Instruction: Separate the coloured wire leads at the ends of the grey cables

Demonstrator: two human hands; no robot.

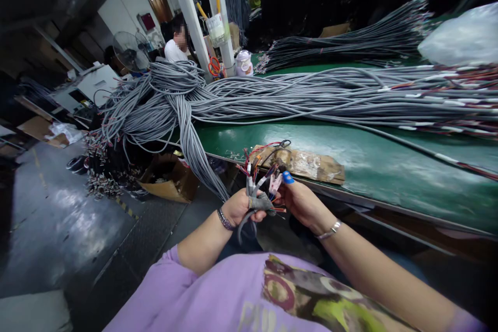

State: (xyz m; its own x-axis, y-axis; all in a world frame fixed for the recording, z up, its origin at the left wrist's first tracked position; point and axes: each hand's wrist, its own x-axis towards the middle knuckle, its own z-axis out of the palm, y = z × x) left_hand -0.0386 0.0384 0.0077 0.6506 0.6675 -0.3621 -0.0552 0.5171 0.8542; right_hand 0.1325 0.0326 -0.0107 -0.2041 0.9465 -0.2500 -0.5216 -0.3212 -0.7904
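Nearest the camera, both forearms reach out from a lilac printed shirt (218, 295). The elbows are bent, there is a bracelet on each wrist, and the arms converge just off the front edge of the green worktop (369, 166). The left hand (236, 208) is closed in a fist, knuckles up, around a bundle of grey sheathed cable ends (260, 202). It holds the bundle in the air so that the thin coloured wires (261, 171) fan upward.

The right hand (302, 201) comes in from the side with its palm turned toward the left one. A digit wearing a blue fingertip cover (288, 177) pinches in among those wires; which single wire it has, I cannot tell.

The wires cross and loop over one another, so a sharp tug could probably snag a neighbour or pull a strand out of its sheath. A slack fist could let a cable slide down.

Just beyond lies a torn brown cardboard strip (311, 165) on the worktop. Past it is a long heap of grey cables (272, 96) that spills over the edge toward a brown cardboard box (167, 179) on the floor. Far back, a person in a white top (175, 51) is beside a white pillar (187, 5).
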